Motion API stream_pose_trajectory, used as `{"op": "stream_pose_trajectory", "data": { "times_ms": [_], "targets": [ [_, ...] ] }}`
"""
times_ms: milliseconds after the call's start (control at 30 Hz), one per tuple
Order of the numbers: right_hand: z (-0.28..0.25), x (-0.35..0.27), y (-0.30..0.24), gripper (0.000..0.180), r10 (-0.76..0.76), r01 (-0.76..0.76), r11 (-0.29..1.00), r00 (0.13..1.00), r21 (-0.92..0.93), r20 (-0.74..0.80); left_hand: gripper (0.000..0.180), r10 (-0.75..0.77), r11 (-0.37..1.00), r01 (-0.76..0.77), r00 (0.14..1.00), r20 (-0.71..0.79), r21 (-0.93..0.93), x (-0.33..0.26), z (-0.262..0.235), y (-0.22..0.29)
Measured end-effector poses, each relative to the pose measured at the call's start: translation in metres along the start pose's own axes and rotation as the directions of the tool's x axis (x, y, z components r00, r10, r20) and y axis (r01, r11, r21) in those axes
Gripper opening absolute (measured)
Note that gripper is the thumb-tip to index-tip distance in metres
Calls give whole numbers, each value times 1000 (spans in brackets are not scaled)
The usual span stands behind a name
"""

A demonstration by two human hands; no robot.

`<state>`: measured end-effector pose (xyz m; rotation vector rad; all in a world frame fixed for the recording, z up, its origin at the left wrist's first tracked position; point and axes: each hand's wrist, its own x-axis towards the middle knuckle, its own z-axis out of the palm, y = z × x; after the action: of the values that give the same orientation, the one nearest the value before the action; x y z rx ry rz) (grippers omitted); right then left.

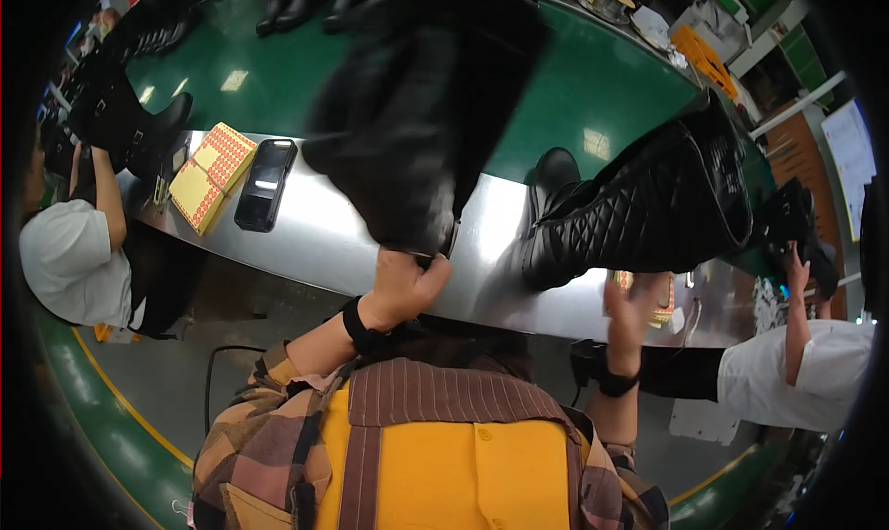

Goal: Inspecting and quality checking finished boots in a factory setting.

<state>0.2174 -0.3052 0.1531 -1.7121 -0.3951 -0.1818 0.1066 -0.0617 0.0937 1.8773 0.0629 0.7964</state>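
Note:
My left hand (407, 289) is closed around the lower end of a tall black boot (407, 132). That boot is raised and tilted over the metal table edge, its shaft spreading toward the far side and blurred by motion. My right hand (628, 319) is held up near the table's front edge, slightly blurred, fingers stretched out with nothing visible in them. Just beyond it, a second black boot (630, 220) with a quilted shaft leans to the right on the table. Behind my right hand, a small stack of red-and-yellow sheets (661, 299) is partly hidden.
A banded stack of yellow sheets with red labels (211, 178) lies left, beside a black handheld device (266, 186). Several boots stand along the green belt's (250, 67) far side. Co-workers in white shirts (76, 261) handle boots at both sides. An orange crate (704, 58) sits far right.

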Motion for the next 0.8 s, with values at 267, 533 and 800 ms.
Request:
{"op": "stream_pose_trajectory", "data": {
  "times_ms": [267, 533, 800],
  "targets": [
    [40, -4, 81, 29, -129, 117, 968, 991, -223, -39, 28, -34, 999, 41, 971, -236, 26, -21, 22, -19],
    [-25, -1, 87, 20, -99, 78, 987, 984, -143, -149, 23, -147, 988, 145, 989, -33, -52, 6, -19, -46],
    [-35, -39, 61, 51, -734, 568, 658, 631, -495, -252, 100, 468, 870, -368, 828, -310, 329, 42, -67, 17]
  ]
}}
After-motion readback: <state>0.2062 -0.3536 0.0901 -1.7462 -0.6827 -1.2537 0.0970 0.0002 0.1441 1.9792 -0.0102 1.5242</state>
